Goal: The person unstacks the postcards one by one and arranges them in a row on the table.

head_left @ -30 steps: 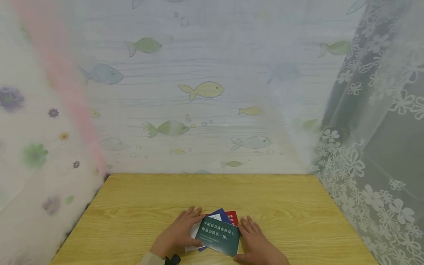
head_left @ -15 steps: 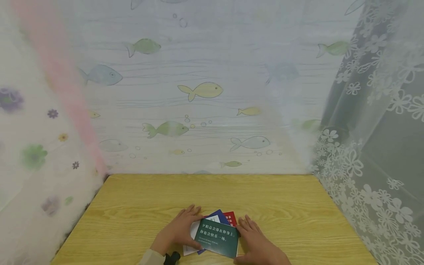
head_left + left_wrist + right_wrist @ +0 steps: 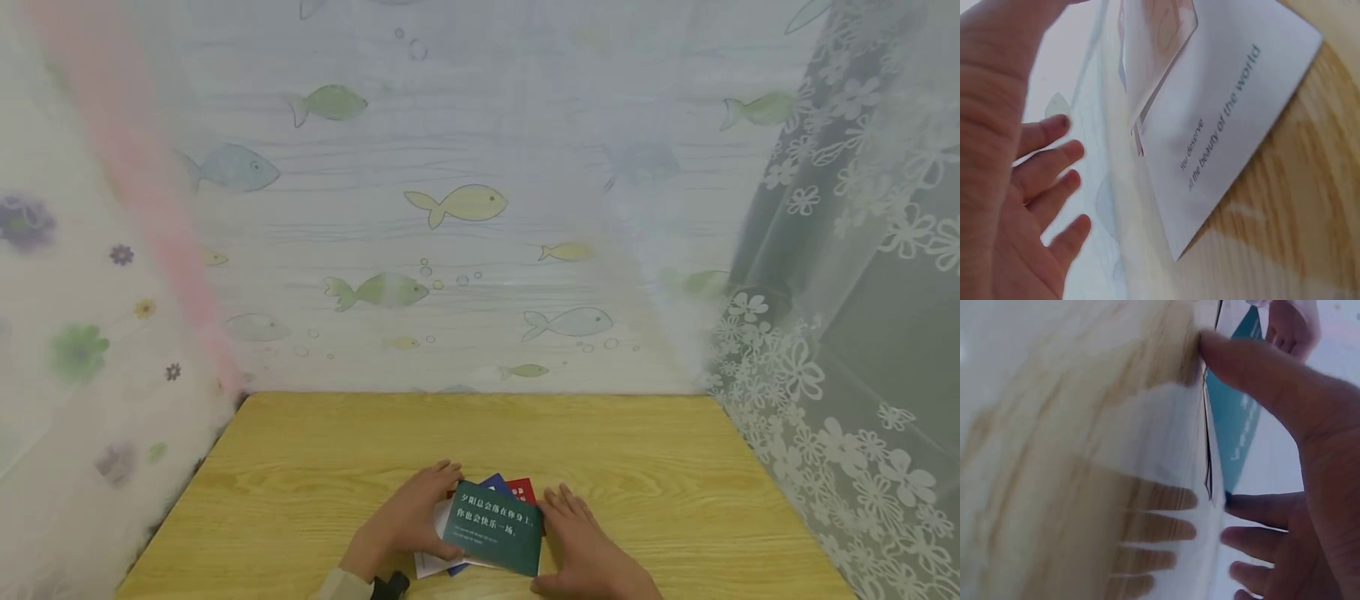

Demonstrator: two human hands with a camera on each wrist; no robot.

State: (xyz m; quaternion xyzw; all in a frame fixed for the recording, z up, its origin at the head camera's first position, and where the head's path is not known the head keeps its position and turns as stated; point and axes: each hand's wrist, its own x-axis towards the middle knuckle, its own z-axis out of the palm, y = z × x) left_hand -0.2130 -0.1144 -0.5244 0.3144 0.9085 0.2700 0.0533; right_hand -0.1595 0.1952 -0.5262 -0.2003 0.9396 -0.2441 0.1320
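A dark green card [image 3: 491, 529] with white lettering lies tilted on top of a loose fan of cards. My left hand [image 3: 408, 512] holds its left side, thumb over the lower left corner and forefinger at the upper one. The left wrist view shows the other fingers spread beside a white card [image 3: 1222, 119] with English text. My right hand [image 3: 588, 542] touches the right edge, its thumb and forefinger at opposite corners. In the right wrist view, the fingers are extended along the pack. A blue card [image 3: 494, 482] and a red card [image 3: 521, 490] poke out behind the green one.
The cards lie near the front of a yellow wood-grain table [image 3: 337, 442]. A fish-patterned curtain [image 3: 465, 250] hangs behind it. Flowered cloth [image 3: 97, 292] hangs at the left, and sheer lace [image 3: 847, 400] at the right.
The left side of the green card has risen slightly and slid away from me, covering more of the white and blue cards. My left hand has shifted a little with it; the right is nearly still.
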